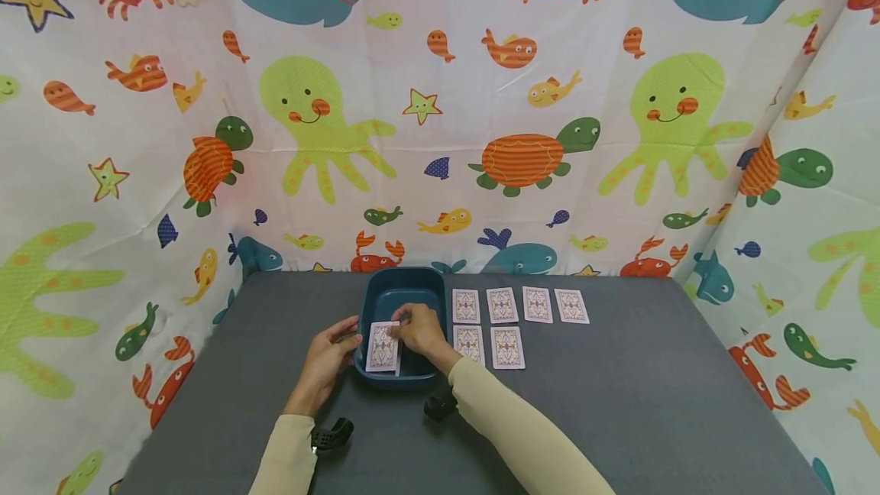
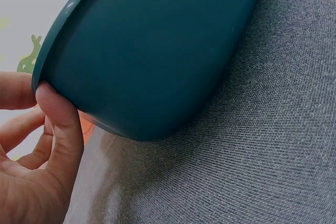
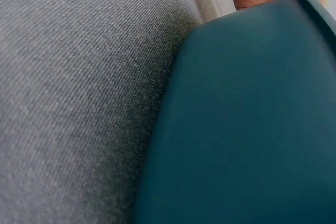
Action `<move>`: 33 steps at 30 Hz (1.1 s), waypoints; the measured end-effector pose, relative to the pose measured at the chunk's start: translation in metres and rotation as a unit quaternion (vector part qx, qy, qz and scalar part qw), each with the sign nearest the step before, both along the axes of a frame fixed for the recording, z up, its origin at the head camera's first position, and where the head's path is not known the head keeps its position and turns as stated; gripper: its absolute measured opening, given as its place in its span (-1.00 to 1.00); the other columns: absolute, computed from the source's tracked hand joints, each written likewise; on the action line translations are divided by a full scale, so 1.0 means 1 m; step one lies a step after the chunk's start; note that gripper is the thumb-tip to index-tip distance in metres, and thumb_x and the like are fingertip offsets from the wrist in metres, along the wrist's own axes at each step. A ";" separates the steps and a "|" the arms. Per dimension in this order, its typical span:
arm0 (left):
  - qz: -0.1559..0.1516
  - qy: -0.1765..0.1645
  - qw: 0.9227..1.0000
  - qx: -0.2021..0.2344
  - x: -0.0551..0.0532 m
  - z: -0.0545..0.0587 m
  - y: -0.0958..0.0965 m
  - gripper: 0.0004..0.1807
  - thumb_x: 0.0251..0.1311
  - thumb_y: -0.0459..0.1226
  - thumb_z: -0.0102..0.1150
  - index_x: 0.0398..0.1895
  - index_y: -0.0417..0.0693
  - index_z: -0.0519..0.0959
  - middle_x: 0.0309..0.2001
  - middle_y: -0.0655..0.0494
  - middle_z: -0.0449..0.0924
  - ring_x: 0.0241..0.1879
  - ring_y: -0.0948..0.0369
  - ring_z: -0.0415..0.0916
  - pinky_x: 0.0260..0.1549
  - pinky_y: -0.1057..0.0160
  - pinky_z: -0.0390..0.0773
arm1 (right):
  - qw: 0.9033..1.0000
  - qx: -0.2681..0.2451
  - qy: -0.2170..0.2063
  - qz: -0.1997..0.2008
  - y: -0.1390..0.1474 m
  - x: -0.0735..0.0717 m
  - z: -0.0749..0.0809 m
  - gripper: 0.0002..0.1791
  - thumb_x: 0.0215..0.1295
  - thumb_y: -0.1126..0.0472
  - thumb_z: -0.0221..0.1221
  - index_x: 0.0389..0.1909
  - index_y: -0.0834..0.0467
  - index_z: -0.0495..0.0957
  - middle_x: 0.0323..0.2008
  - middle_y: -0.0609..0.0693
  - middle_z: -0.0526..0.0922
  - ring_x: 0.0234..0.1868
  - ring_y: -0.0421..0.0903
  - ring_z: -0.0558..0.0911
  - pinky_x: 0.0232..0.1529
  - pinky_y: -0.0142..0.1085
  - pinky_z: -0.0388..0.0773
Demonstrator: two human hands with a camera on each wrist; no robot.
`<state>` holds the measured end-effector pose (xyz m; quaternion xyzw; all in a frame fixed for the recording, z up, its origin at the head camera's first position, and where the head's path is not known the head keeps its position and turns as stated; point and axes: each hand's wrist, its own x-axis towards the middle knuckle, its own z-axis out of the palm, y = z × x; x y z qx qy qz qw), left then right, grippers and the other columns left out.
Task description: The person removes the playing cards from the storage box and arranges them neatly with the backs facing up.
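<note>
Six cards [image 1: 507, 347] lie face down to the right of the bin [image 1: 402, 383], four in the far row and two in the near, while more remain inside it, so the work looks partway along. The person's left hand [image 1: 325, 361] pinches the bin's left rim; the right hand [image 1: 421, 331], reaching into the bin, appears to pinch a card [image 1: 381, 348] there.

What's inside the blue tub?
The blue tub holds patterned cards near its left side; the right grip is over it. Anything beneath the cards or grip is covered.
</note>
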<state>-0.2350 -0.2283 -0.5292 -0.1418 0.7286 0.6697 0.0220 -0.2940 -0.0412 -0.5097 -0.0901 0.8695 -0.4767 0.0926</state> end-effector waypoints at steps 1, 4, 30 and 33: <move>-0.001 -0.001 1.000 0.000 0.000 0.000 0.000 -0.52 0.32 -0.28 0.14 0.31 0.05 0.45 0.27 0.00 0.41 -0.05 0.14 0.43 -0.28 0.26 0.52 | 1.000 0.000 0.002 -0.002 0.000 0.000 0.001 -0.79 0.13 0.18 0.40 -0.24 0.13 0.64 -0.53 -0.04 0.64 -0.53 -0.18 0.55 -0.52 -0.35 0.42; -0.001 -0.001 1.000 0.001 0.000 0.001 0.000 -0.52 0.32 -0.28 0.14 0.31 0.05 0.45 0.26 0.00 0.41 -0.03 0.12 0.42 -0.27 0.25 0.52 | 1.000 -0.006 0.010 -0.005 0.001 0.000 0.003 -0.80 0.14 0.17 0.39 -0.24 0.12 0.64 -0.53 -0.04 0.63 -0.54 -0.18 0.54 -0.54 -0.36 0.41; 0.002 0.010 1.000 0.008 0.000 0.002 0.002 -0.51 0.33 -0.29 0.13 0.33 -0.01 0.43 0.28 -0.08 0.40 -0.01 0.04 0.48 -0.30 0.26 0.53 | 0.991 -0.071 0.089 -0.071 0.012 0.007 0.017 -0.85 0.22 0.15 0.34 -0.21 0.06 0.66 -0.44 -0.01 0.64 -0.49 -0.19 0.49 -0.49 -0.37 0.41; 0.002 0.010 1.000 0.012 0.001 0.002 0.002 -0.51 0.33 -0.30 0.13 0.34 -0.04 0.42 0.29 -0.10 0.39 0.00 0.02 0.47 -0.31 0.27 0.53 | 0.990 -0.086 0.087 -0.067 0.016 0.011 0.019 -0.84 0.23 0.14 0.33 -0.20 0.05 0.66 -0.44 -0.01 0.63 -0.49 -0.19 0.50 -0.48 -0.35 0.42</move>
